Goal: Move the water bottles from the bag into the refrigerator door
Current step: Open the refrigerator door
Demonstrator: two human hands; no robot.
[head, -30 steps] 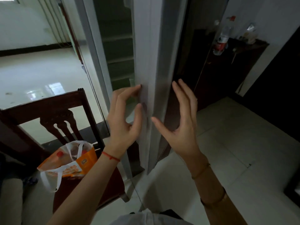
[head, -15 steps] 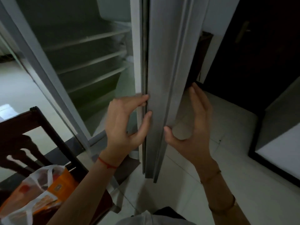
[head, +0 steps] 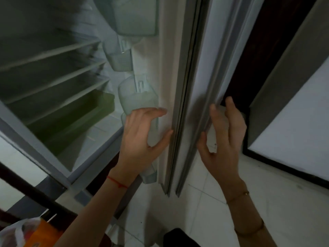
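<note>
Presently the white, grey-gasketed refrigerator door (head: 201, 68) stands open and is seen edge-on, running down the middle of the view. Left hand (head: 142, 138): spread, fingers straight and thumb splayed, holding nothing. Its fingertips (head: 162, 110) rest against the white inner lining of the door, just beside the gasket, and the palm lies over the lowest translucent plastic door bin (head: 150, 174). Right hand (head: 226, 139): likewise spread and empty, placed on the outer side of the door. Its forefinger touches the outer lip of the door's edge. The thumb stands close to that edge, but whether it makes contact cannot be told. The door's edge therefore lies between the two hands and is gripped by neither. A further translucent bin (head: 137, 97) is mounted on the inner face just above the left hand, with others higher up. The orange-and-white plastic bag (head: 26, 232) sits at the lower left corner of the view, beneath a dark wooden chair rail (head: 26, 191), well apart from both hands and from the door. Its contents are too blurred to identify. Cabinet interior: pale shelves (head: 53, 50) at the upper left, a green drawer (head: 71, 118) below them. A red thread (head: 117, 182) circles the left wrist, a thin gold bracelet (head: 237, 197) the right. White floor tiles (head: 267, 211) lie beneath the door's lower corner
</note>
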